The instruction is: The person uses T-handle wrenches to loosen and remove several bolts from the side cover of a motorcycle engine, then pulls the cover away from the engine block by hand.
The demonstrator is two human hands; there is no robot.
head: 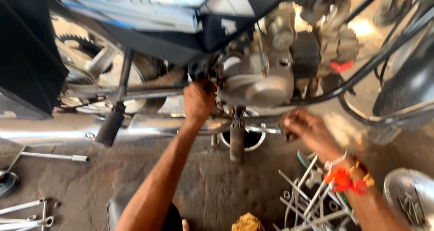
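Note:
A motorcycle stands in front of me, its silver engine (260, 84) in the middle of the view. My left hand (198, 100) reaches up to the frame just left of the engine cover, fingers closed against a dark part there; what it grips is hidden. My right hand (308, 132), blurred by motion, hovers below the engine's right side with fingers curled around a small thin metal piece. A red and orange thread band (346, 179) circles my right wrist.
A chrome exhaust pipe (54, 129) runs along the left, with a black footpeg (110, 127) over it. A round pan (247, 138) sits under the engine. Several spanners lie at bottom right (307, 199) and bottom left (25, 213). A yellow rag (247, 223) lies near the bottom edge.

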